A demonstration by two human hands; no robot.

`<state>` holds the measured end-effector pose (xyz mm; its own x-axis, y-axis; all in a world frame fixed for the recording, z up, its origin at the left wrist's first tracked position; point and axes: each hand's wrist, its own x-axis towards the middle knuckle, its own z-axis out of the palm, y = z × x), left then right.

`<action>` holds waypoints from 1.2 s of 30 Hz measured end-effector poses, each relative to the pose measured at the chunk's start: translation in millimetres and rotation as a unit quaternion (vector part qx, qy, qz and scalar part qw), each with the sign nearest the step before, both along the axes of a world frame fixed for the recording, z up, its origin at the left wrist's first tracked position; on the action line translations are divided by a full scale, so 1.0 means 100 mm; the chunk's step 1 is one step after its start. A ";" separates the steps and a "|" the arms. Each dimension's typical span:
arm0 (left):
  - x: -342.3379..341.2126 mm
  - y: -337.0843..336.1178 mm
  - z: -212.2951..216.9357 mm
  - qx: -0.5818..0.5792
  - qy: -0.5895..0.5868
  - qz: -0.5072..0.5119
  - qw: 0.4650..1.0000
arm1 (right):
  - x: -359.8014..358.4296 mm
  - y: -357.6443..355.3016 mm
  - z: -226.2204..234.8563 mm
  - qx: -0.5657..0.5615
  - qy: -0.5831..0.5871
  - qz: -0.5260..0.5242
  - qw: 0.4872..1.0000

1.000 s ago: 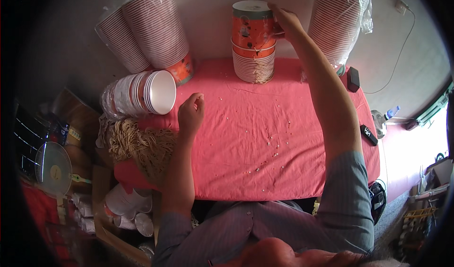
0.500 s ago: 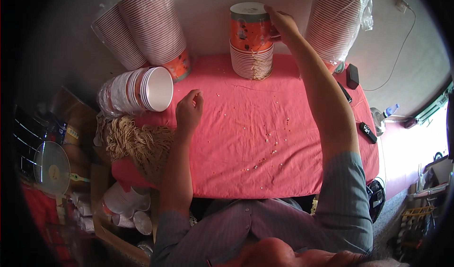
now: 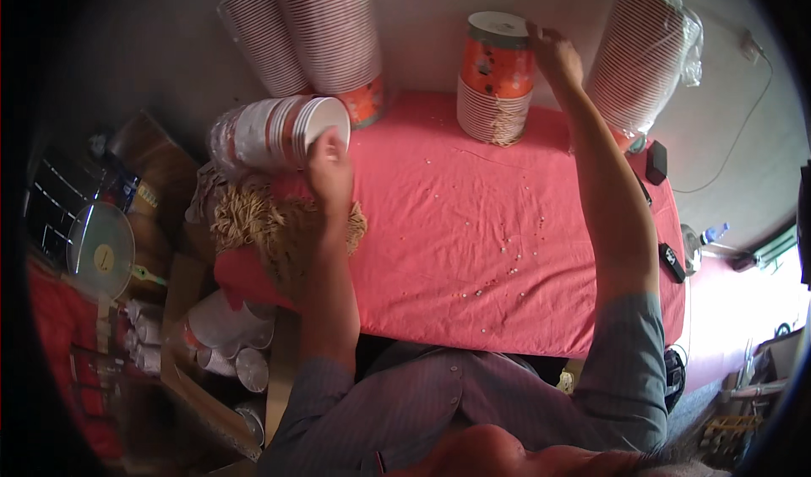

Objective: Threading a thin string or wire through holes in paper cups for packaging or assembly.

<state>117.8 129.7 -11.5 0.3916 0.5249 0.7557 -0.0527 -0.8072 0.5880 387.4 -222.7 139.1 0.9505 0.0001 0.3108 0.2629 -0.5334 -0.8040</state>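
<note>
Head view: left hand (image 3: pixel 328 166) loosely curled at rim of toppled cups (image 3: pixel 274 130); right hand (image 3: pixel 553 50) gripped upright stack (image 3: pixel 497 76) on tabletop (image 3: pixel 473 223).

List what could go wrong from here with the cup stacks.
1. The right hand touches the top of the upright orange cup stack near the table's far edge; a push might topple it.
2. The left hand reaches the open end of the sideways cup stack, which lies by the table's left edge above the noodle-like heap; it may roll off.
</note>
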 end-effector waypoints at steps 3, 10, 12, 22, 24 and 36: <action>-0.46 0.58 0.11 -0.024 -0.087 0.127 0.988 | -0.66 0.51 -0.10 -0.075 -0.363 -0.074 0.926; -0.52 0.78 0.06 -0.122 -0.004 0.080 0.989 | -2.15 2.13 -1.02 -0.117 -0.142 0.322 0.928; -0.43 0.65 0.16 -0.125 0.015 0.079 0.989 | -2.29 2.43 -1.18 -0.106 -0.105 0.362 0.920; -0.59 0.84 0.13 -0.126 0.046 0.026 0.991 | -2.57 3.22 -1.25 -0.099 -0.064 0.358 0.926; -0.60 0.81 0.16 -0.118 0.047 0.026 0.992 | -2.57 3.26 -1.28 -0.072 -0.056 0.346 0.934; -0.63 0.92 0.06 -0.097 0.100 0.093 0.986 | -2.62 2.33 -1.40 -0.046 -0.182 0.293 0.937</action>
<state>54.8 222.0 -5.4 0.4056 0.7291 0.5513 0.2182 -0.6630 0.7162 125.8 10.8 -0.4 0.6095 0.5317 0.5881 0.7808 -0.2737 -0.5617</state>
